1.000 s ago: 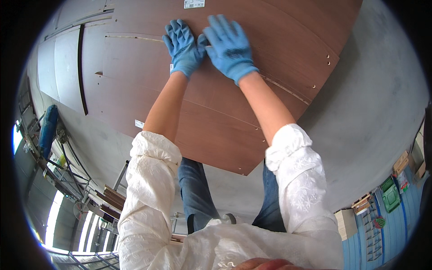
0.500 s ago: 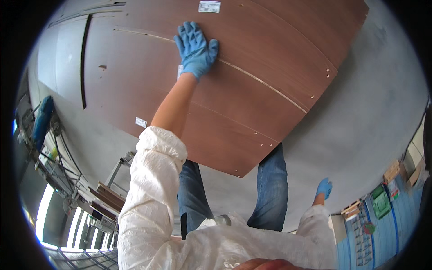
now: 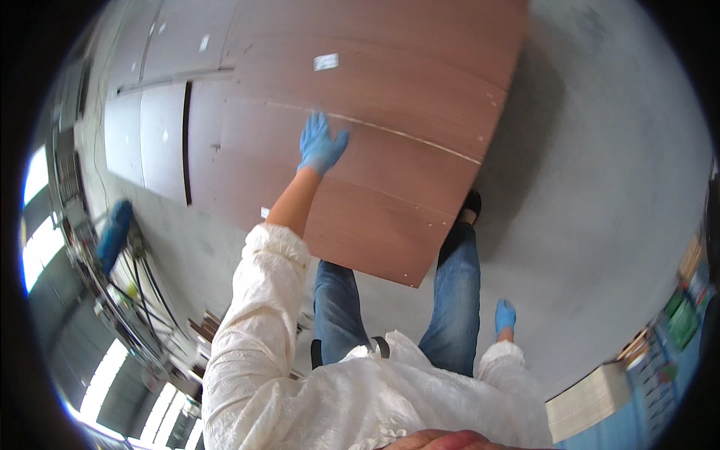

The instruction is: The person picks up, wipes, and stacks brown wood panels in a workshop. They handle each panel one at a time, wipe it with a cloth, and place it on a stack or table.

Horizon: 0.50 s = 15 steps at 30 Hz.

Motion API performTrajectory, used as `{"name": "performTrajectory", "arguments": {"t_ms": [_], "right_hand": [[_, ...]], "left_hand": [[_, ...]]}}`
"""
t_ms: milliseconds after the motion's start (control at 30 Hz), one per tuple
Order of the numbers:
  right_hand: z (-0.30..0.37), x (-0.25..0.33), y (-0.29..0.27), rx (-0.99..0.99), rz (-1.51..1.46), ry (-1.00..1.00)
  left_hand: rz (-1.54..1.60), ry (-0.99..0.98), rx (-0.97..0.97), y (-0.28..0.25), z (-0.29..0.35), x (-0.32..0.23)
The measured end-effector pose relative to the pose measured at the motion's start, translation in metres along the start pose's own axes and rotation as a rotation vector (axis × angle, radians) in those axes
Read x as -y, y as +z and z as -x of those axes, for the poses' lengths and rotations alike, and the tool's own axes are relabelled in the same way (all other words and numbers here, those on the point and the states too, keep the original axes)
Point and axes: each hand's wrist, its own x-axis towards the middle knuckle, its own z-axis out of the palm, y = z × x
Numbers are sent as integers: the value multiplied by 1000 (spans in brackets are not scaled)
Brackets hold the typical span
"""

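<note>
Brown panels cover the ground in front of the person, reaching from the jeans toward twelve o'clock and away to ten, with grey floor at three. A second ago both gloved hands were on them; now only the left hand is over the surface, at eleven o'clock. Its fingertips have drawn back to the pale seam, which they crossed half a second earlier. The right hand, at four o'clock, has come in closer to the leg, and a dark shoe now shows beside the panel edge.

The left arm stretches forward, its blue-gloved hand spread flat and empty, fingers toward twelve, thumb toward two; I can't tell whether it touches. The right hangs low, fingertips toward twelve, too edge-on to tell whether it's open or closed.
</note>
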Motion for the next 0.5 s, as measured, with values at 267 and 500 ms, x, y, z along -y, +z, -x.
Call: {"name": "performTrajectory", "arguments": {"t_ms": [267, 500], "right_hand": [[-45, 38, 0, 56, -319, 23], [-48, 11, -72, 36, -382, -15]], "left_hand": [[272, -247, 412, -19, 296, 20], [315, -587, 702, -30, 460, -58]]}}
